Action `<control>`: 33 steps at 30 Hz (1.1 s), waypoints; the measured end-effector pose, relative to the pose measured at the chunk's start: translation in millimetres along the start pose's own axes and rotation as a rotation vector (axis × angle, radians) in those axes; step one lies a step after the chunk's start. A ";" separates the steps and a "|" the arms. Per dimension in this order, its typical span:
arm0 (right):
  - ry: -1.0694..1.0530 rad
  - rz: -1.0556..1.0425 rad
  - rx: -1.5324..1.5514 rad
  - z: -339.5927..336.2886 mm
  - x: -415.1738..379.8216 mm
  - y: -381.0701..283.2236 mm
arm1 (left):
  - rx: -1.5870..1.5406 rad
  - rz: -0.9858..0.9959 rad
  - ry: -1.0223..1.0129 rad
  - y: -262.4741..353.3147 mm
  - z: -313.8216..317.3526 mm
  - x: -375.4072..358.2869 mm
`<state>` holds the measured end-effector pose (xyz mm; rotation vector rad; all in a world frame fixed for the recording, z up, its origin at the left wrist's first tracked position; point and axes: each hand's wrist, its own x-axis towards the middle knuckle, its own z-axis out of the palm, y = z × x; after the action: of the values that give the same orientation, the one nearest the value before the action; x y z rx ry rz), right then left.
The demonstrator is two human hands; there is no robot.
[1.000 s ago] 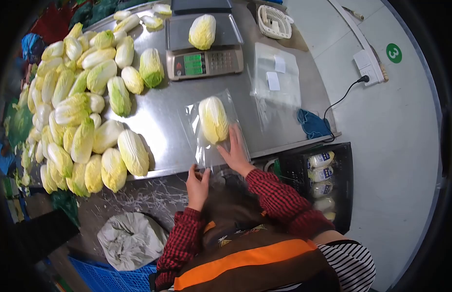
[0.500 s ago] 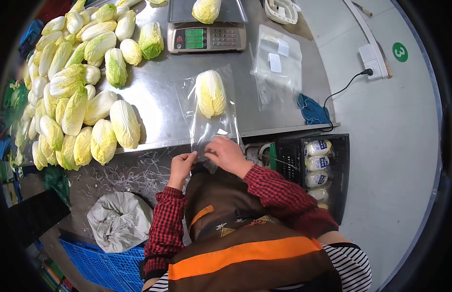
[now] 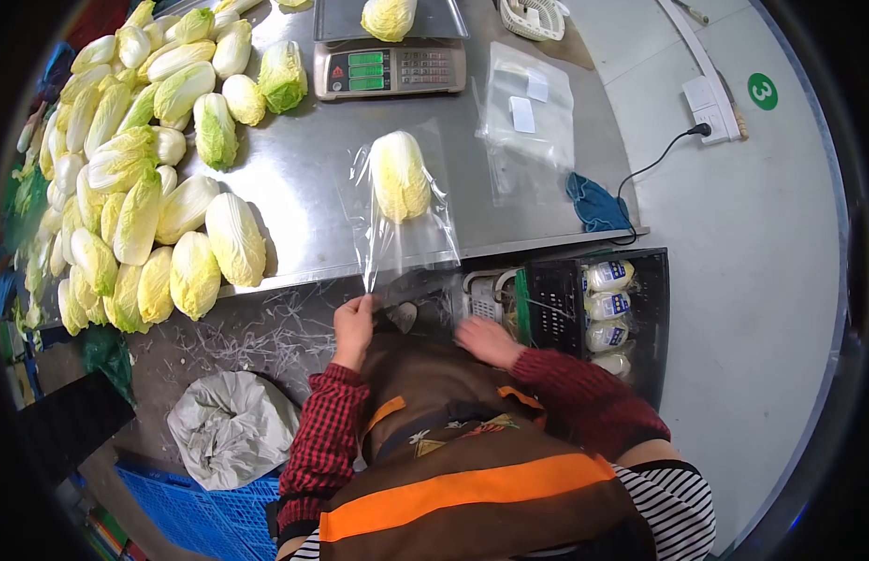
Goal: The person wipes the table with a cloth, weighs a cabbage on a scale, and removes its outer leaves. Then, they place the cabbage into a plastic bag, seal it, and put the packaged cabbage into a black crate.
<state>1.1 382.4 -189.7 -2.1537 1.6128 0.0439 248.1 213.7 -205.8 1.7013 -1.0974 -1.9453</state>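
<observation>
A napa cabbage (image 3: 400, 176) lies inside a clear plastic bag (image 3: 406, 245) on the steel table (image 3: 308, 210). The bag's open end hangs over the table's near edge. My left hand (image 3: 354, 324) pinches the bag's lower left corner. Fingers apart, my right hand (image 3: 486, 339) is off the bag, below the table edge beside a small white machine (image 3: 481, 297), holding nothing.
Several loose cabbages (image 3: 135, 178) cover the table's left side. A scale (image 3: 390, 56) with one cabbage stands at the back, spare bags (image 3: 528, 117) and a blue cloth (image 3: 592, 204) to the right. A black crate (image 3: 598, 313) holds bagged cabbages. A blue crate (image 3: 187, 510) sits on the floor.
My right hand let go of the bag's open end and dropped down to the right, toward the white machine. My left hand stayed on the bag's corner.
</observation>
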 end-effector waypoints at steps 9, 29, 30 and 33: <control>0.372 0.346 -0.101 -110.2 17.0 32.3 | 0.879 1.065 0.400 42.9 -32.6 4.1; 0.514 -0.288 -0.099 -150.8 121.8 77.3 | 1.018 1.399 -0.299 126.0 -53.9 43.3; 0.518 -0.279 -0.095 -149.0 126.8 83.1 | 1.021 1.392 -0.321 126.1 -53.5 44.2; 0.474 -0.353 -0.135 -142.8 137.8 95.0 | 1.006 1.383 -0.339 125.5 -51.9 44.8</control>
<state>-76.2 184.7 -132.0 -2.6698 1.4603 -0.5149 257.5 84.6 -145.0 0.3415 -2.6200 -0.7196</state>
